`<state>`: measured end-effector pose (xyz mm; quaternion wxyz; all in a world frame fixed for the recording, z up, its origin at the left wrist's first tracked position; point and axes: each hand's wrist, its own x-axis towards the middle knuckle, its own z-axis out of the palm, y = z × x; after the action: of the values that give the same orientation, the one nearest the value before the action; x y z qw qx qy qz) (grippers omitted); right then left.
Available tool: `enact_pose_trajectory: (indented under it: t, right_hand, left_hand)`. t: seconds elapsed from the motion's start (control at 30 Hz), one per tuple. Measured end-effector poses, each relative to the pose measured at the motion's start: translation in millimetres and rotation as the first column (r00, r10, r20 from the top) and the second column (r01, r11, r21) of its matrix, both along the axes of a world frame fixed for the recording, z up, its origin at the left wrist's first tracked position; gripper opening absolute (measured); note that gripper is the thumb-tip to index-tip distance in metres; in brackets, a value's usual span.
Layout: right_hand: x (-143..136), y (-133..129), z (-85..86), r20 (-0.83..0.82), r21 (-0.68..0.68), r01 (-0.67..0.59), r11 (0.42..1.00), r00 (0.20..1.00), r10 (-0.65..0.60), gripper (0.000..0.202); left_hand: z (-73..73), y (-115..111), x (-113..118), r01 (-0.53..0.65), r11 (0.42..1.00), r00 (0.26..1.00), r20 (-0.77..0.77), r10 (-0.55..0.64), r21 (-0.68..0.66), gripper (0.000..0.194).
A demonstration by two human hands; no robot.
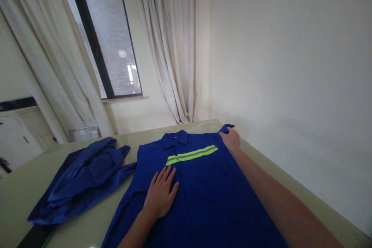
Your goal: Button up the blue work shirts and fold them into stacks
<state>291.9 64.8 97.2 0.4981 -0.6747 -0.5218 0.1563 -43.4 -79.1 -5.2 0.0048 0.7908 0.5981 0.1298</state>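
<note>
Taking the view as a clock face, a blue collared work jacket [209, 190] lies front side up at 6 o'clock on a pale green table [20, 195], its collar [175, 139] pointing towards 12 o'clock. A lime-yellow reflective stripe [197, 154] with 1 grey band crosses the chest, its 9 o'clock end covered by cloth lying over the front.

The left hand [161, 193] rests palm down on the jacket's front, fingers straight and slightly apart, gripping nothing. The right hand [231, 139] is at the jacket's shoulder corner, at about 4 o'clock; its fingers seem clamped on the cloth there, though the fingertips are too small and dim to be sure.

The step in hand looks like arranging the sleeves against the body, with 1 side apparently laid inward. I judge the next move calls for a steady left palm while the right hand guides its edge of cloth without creasing the chest.

At 8 o'clock, a crumpled blue garment [87, 178] lies beside the jacket.
</note>
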Motion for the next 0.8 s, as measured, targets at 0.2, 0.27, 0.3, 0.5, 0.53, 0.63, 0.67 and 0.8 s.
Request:
enact_pose_trajectory:
  t: [0.2, 0.27, 0.3, 0.5, 0.53, 0.63, 0.67, 0.8]
  right_hand:
    - [-47, -28, 29.5, 0.329, 0.081, -0.39, 0.917, 0.879, 0.344, 0.042]
    - [-51, -37, 20.4, 0.362, 0.103, -0.379, 0.92, 0.876, 0.32, 0.043]
    - [-51, -40, 12.2, 0.381, 0.095, -0.381, 0.92, 0.867, 0.32, 0.044]
    - [-38, -58, -50.4, 0.649, -0.298, -0.498, 0.814, 0.519, 0.555, 0.053]
    - [-34, -61, -57.1, 0.66, -0.303, -0.485, 0.82, 0.515, 0.548, 0.056]
    - [-20, -73, -67.2, 0.635, -0.355, -0.521, 0.776, 0.475, 0.609, 0.069]
    - [-17, -79, -67.6, 0.618, -0.385, -0.54, 0.749, 0.452, 0.643, 0.074]
    - [-14, -122, -60.3, 0.591, -0.37, -0.549, 0.749, 0.483, 0.646, 0.074]
  left_hand:
    - [2.1, 1, -1, -0.003, 1.0, 1.0, 0.019, 0.003, 0.013, 0.062]
    - [3.5, 0, 1, -0.01, 1.0, 1.0, 0.02, 0.01, 0.008, 0.062]
    - [4.3, -1, 1, -0.011, 1.0, 1.0, 0.022, 0.01, 0.005, 0.062]
    - [4.9, 1, 1, -0.018, 1.0, 0.999, 0.031, 0.018, 0.0, 0.061]
    - [4.2, 1, 1, -0.02, 1.0, 0.999, 0.03, 0.02, -0.001, 0.061]
    - [2.2, 5, -1, -0.021, 1.0, 0.999, 0.029, 0.021, -0.004, 0.062]
    - [2.1, 7, -2, -0.021, 1.0, 0.999, 0.031, 0.021, -0.006, 0.062]
    - [7.9, 23, -11, -0.001, 1.0, 0.995, 0.102, 0.001, -0.001, 0.059]
